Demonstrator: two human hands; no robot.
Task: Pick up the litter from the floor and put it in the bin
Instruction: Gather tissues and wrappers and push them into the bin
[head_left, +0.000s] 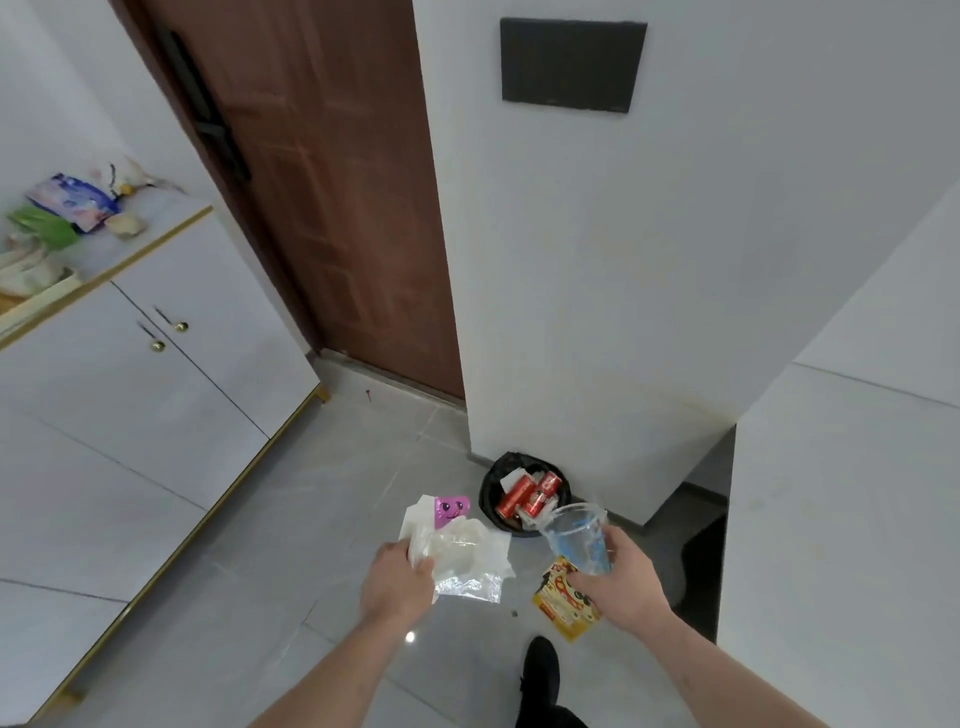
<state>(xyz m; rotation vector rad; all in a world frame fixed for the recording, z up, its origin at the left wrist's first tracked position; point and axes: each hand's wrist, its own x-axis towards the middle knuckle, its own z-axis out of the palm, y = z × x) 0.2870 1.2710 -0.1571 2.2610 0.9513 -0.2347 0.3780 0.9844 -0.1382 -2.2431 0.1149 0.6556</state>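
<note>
A small round bin with a black liner stands on the floor against the white wall corner; red cans and paper lie inside. My left hand grips a bunch of white tissue, clear plastic and a pink wrapper, held left of the bin. My right hand holds a clear plastic cup with blue print, tilted toward the bin's near rim, together with a yellow-and-red snack wrapper hanging below the hand.
A white cabinet with gold trim and cluttered top stands to the left. A brown door is behind. A white counter rises at right. My black shoe is on the grey tile floor.
</note>
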